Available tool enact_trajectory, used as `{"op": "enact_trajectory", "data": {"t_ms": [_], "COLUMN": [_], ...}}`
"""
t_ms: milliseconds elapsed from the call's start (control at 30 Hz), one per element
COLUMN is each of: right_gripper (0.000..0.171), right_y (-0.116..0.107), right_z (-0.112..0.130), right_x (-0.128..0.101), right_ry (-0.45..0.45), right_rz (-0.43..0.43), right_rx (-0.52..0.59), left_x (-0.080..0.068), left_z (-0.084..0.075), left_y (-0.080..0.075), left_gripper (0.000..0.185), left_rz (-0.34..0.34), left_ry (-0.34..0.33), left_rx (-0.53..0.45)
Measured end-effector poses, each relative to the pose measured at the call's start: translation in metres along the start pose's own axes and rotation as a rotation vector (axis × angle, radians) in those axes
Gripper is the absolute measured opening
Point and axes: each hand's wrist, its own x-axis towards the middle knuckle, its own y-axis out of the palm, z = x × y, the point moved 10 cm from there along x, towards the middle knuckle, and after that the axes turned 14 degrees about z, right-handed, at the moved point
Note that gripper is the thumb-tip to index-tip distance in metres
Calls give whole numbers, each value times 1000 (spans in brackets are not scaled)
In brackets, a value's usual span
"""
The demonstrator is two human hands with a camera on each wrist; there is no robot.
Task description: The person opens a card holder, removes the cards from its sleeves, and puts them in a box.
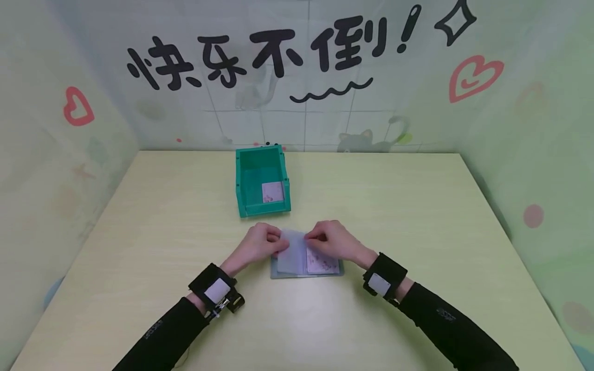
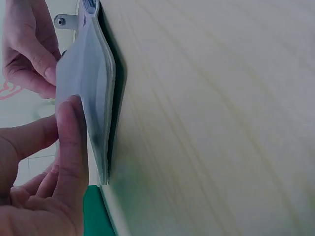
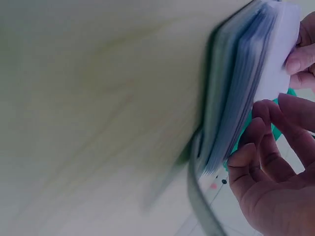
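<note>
A small card album (image 1: 307,275) lies open on the table, with a pale translucent sleeve page (image 1: 293,257) raised on its left side. The left hand (image 1: 265,241) pinches that page at its outer left edge, thumb on the front. At the page's upper corner near the spine, the right hand (image 1: 335,240) pinches with thumb and curled fingers. A pink patterned card (image 1: 322,262) shows on the right-hand side, partly under the right hand. The right wrist view shows a thick stack of sleeves (image 3: 241,98) edge-on. A strap with a metal snap (image 2: 64,21) sticks out from the album.
Behind the album stands a green open bin (image 1: 261,170) with a pink patterned card (image 1: 272,191) in it. The pale wooden table (image 1: 185,206) meets printed fabric walls (image 1: 278,123) at the back and sides. Both wrists wear black bands.
</note>
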Motion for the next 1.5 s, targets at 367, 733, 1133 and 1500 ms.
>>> {"op": "enact_trajectory", "data": {"t_ms": [367, 733, 1133, 1500], "right_gripper": [55, 56, 60, 63], "right_y": [-13, -10, -7, -8], "right_z": [-31, -40, -41, -41], "right_x": [-26, -28, -25, -23], "right_ry": [146, 118, 166, 163], "right_rz": [-8, 31, 95, 80], "right_rx": [-112, -41, -62, -70], "left_x": [-4, 11, 33, 35], "left_z": [-8, -31, -6, -4], "left_y": [-3, 26, 38, 37], "left_gripper": [48, 15, 20, 20], "left_rz": [-118, -23, 104, 141], "left_ry": [-65, -5, -136, -137], "left_rx": [233, 144, -181, -225]}}
